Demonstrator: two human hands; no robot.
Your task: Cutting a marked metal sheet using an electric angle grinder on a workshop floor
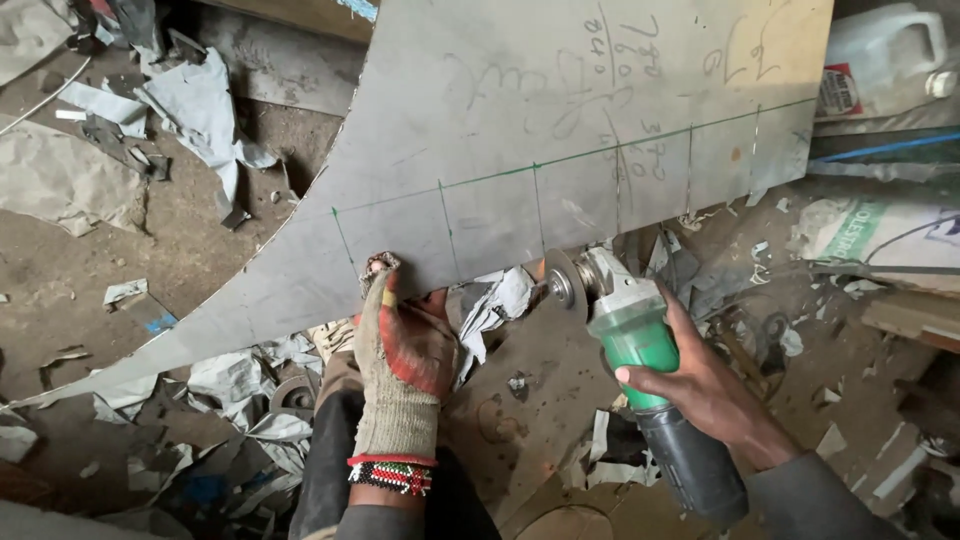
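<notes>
A large grey metal sheet [560,130] with green marked lines and scribbles fills the upper middle of the head view. My left hand [400,340], in a worn red and beige knit glove, grips the sheet's near edge with a beaded bracelet on the wrist. My right hand [700,385], bare, holds a green-bodied angle grinder [630,330]. The grinder's disc [562,283] sits at the sheet's lower edge, just right of my left hand.
Crumpled paper scraps and metal offcuts [200,110] litter the dirt floor. A white plastic jug [885,50] stands at the upper right, above a printed sack [880,225]. Wooden pieces [915,320] lie at the right.
</notes>
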